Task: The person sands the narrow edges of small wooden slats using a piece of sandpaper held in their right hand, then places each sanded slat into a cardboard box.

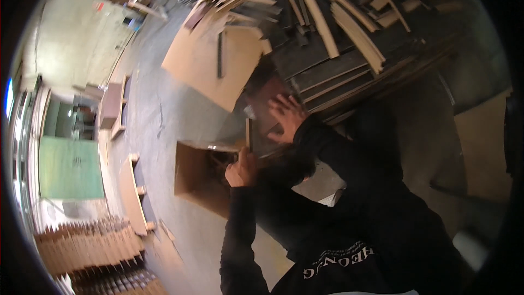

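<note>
Hands in black sleeves work at a dark wooden panel [273,104] that leans against a tall, jumbled stack of boards and pale strips [338,27]. The right hand [285,117] lies flat on the panel's face, fingers spread wide, gripping nothing. The left hand [241,169] is lower, curled closed around the bottom of a thin upright wooden strip [248,134] that stands at the panel's left edge. Below it sits an open brown box-like frame [199,177] on the grey concrete floor [164,114]; its inside is in shadow and hard to read. A large tan sheet [213,65] lies beside the stack. The person's dark clothing hides the panel's lower part. The view is tilted and blurred, with black corners.
</note>
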`<state>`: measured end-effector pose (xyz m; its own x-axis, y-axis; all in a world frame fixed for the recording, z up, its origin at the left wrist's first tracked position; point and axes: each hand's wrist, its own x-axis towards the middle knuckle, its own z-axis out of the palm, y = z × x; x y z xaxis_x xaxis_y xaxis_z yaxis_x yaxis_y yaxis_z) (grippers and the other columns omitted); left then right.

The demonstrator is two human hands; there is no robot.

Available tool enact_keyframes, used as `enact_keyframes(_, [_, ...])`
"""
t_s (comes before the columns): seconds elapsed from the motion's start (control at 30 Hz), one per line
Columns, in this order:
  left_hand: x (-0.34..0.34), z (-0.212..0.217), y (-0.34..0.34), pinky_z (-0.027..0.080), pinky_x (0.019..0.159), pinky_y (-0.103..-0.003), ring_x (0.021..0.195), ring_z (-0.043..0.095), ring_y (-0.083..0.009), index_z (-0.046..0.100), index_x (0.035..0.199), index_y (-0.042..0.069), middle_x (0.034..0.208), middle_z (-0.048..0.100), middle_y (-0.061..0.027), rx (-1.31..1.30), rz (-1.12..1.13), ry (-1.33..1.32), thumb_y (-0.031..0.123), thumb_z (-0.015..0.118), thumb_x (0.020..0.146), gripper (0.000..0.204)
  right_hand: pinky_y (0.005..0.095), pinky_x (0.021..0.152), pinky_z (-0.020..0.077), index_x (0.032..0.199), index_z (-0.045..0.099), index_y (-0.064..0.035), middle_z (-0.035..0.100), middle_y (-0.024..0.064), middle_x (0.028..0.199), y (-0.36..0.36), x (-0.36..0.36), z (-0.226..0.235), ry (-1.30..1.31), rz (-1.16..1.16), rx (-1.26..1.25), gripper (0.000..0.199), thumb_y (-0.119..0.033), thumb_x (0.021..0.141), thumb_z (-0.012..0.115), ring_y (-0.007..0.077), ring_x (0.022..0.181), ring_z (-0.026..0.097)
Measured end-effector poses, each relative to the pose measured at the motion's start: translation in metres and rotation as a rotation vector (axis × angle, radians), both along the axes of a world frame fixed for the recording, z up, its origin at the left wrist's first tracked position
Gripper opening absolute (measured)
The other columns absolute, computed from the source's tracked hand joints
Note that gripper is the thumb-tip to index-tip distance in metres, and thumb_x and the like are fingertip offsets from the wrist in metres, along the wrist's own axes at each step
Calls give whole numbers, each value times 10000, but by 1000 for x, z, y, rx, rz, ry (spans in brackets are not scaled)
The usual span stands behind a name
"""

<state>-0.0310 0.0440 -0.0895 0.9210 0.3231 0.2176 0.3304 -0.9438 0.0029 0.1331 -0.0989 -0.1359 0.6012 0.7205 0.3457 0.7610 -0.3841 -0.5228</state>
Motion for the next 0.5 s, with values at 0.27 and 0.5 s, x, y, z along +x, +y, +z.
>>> enact_keyframes(0.27, [-56,81,-30,462,579,-313,634,541,-217,472,903,29,800,594,-152,-1755,130,-737,190,461,799,192,422,1041,187,1178,438,-40,337,111,1315,-1,-4,16,41,4,-102,648,-506,740,543,299,1251,241])
enact_keyframes(0.5, [-43,128,-24,322,453,-241,494,398,-130,456,902,56,605,475,-74,-1667,-157,-955,256,492,816,221,466,1003,216,1080,505,-33,405,118,1255,-3,0,7,-78,-21,55,615,-494,680,588,324,1200,310])
